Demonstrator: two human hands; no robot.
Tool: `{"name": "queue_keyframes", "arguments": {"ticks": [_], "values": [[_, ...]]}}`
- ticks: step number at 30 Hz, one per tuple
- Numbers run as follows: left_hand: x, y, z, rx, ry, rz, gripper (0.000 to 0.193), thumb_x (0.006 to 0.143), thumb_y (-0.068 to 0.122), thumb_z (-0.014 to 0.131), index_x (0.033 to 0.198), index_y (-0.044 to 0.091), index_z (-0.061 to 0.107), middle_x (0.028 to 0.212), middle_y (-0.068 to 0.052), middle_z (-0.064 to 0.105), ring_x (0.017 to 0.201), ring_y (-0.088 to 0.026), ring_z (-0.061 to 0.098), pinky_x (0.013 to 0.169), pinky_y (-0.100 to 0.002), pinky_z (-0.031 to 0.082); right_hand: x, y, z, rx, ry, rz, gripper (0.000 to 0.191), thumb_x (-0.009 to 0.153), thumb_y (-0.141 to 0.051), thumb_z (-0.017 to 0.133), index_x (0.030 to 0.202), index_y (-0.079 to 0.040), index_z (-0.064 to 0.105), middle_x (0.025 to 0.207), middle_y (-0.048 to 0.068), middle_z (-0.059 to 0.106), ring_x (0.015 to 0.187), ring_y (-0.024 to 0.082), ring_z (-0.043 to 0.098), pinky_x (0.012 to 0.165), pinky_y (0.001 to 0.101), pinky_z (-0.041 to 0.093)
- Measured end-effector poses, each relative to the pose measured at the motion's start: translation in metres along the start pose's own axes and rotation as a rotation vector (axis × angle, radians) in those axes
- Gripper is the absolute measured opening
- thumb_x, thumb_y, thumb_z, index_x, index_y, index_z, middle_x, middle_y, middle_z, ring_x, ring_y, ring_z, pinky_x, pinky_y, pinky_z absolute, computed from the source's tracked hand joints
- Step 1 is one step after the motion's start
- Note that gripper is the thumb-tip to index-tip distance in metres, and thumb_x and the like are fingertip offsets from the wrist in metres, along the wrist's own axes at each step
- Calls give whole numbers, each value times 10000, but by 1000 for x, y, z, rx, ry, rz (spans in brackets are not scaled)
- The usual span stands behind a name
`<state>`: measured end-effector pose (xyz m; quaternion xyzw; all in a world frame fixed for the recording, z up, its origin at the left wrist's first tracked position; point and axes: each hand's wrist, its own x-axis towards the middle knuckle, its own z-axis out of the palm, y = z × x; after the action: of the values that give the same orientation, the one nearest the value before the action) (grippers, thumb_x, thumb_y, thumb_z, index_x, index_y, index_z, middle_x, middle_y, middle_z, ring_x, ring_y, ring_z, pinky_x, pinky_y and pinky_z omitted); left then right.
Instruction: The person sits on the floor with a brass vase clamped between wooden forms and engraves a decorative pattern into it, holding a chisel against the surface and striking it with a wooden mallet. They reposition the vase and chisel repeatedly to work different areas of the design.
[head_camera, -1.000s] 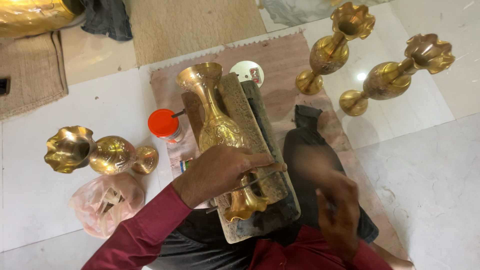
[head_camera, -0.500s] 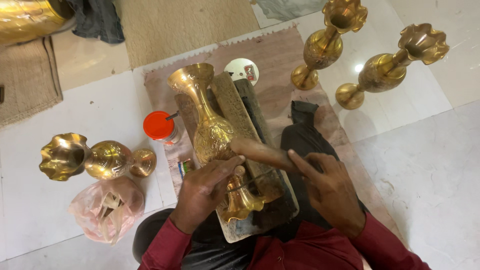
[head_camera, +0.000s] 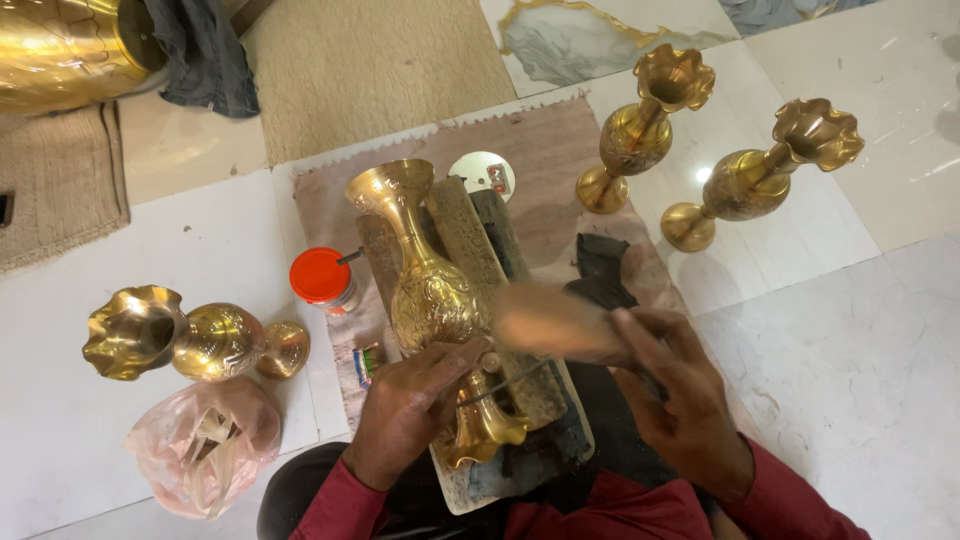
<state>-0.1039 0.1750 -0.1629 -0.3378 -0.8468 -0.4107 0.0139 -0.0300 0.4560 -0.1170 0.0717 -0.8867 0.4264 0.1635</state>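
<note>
A tall engraved brass vase lies on a worn wooden board over my lap, its mouth pointing away from me. My left hand rests against the vase's lower body and pinches a thin metal tool near the foot. My right hand grips a wooden mallet, blurred, just right of the vase's belly. Dark red sleeves cover both forearms.
A brass vase lies on its side at left, above a pink plastic bag. Two brass vases stand at right. An orange-lidded jar, a round white tin, a dark cloth and a large brass vessel are around.
My right hand has come up from my lap and now holds the mallet beside the vase. My left hand slid down from the vase's body toward its foot, holding the thin tool.
</note>
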Motion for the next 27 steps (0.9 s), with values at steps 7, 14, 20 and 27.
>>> {"name": "queue_keyframes", "arguments": {"ticks": [7,14,20,27], "values": [[-1,-8,9,3,-26,-66,522,806,-63,734,1252,209,724,981,-58,771,779,-219,786,687,-336,655,-5,1,6,-147,-39,-40,644,818,38,691,1423,-145,565,1228,173,610,1115,342,634,910,438,528],[6,-1,2,-26,-23,-48,489,816,-30,762,1246,194,702,1096,-85,765,863,-263,772,712,-361,646,-10,3,9,-269,-76,-65,637,811,42,683,1403,-179,603,1217,159,600,1089,325,628,903,462,512],[11,2,-4,-18,-102,-133,511,841,-25,752,1300,191,687,1028,-76,761,844,-255,776,711,-370,646,-13,3,13,-269,-14,-71,587,841,28,670,1394,-162,615,1229,149,597,1102,322,610,896,440,516],[10,-1,-4,-45,-49,-50,452,855,7,752,1267,182,690,1085,-83,766,884,-257,783,754,-353,653,-16,5,18,-282,-2,-89,542,862,48,657,1369,-143,634,1223,147,611,1064,323,597,868,422,515]]}}
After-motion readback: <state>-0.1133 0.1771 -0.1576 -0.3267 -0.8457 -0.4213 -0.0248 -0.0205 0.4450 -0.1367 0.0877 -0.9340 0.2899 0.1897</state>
